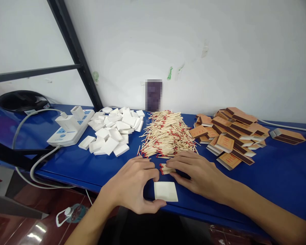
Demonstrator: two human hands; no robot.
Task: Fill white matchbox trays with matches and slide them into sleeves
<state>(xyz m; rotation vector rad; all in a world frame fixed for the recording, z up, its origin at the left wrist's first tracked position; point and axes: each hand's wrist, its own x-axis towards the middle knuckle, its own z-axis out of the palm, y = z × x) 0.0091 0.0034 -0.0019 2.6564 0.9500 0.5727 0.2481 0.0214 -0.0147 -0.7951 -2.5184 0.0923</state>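
Note:
My left hand (132, 183) curves around a small white matchbox tray (166, 191) at the table's front edge. Its thumb lies at the tray's near edge and the index finger at the far left corner. Just beyond the tray, my right hand (197, 173) has its fingers closed on a small bundle of matches (165, 169), red heads facing left. Behind both hands spreads a big heap of loose red-headed matches (165, 134). The inside of the tray shows no matches.
White trays (113, 132) lie piled at left, orange-brown matchbox sleeves (229, 132) at right. A power strip (71, 127) with chargers and cables sits far left by a black metal frame (73, 47). A blurred dark object (153, 95) leans on the wall. A plastic bottle (75, 213) lies below.

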